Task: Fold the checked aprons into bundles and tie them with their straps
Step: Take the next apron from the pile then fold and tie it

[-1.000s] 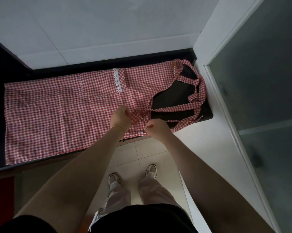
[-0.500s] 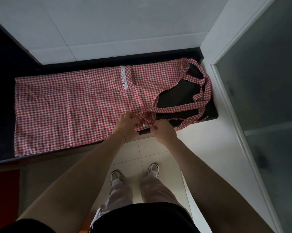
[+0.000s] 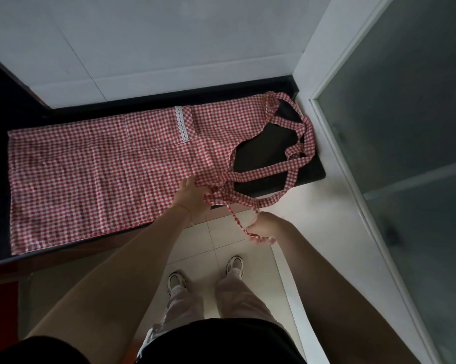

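- A red-and-white checked apron [image 3: 95, 177] lies spread flat on the dark counter [image 3: 271, 151], its long side along the counter's front edge.
- A white lace strip [image 3: 181, 124] runs across the apron near its far edge.
- At the apron's right end the straps [image 3: 297, 143] loop over bare counter, crossing each other; one loop reaches the white wall [image 3: 334, 193] beside the counter.
- The left hand [image 3: 191, 197] rests on the apron's near right corner, by the counter's front edge; its fingers [image 3: 187, 183] lie fairly straight on the cloth, thumb towards the bunched strap root.
- The right hand [image 3: 262, 227] is off the counter, just in front of its edge and over the floor tiles [image 3: 221, 240].
- Its fingers are curled round one thin strap [image 3: 234, 215], which runs taut from the apron's corner down to that fist.
- A short strap end sticks out below the right hand.
- Below the counter's edge, two white shoes [image 3: 234, 266] stand on the tiles.
- A glass panel [image 3: 405, 153] stands to the right of the wall.
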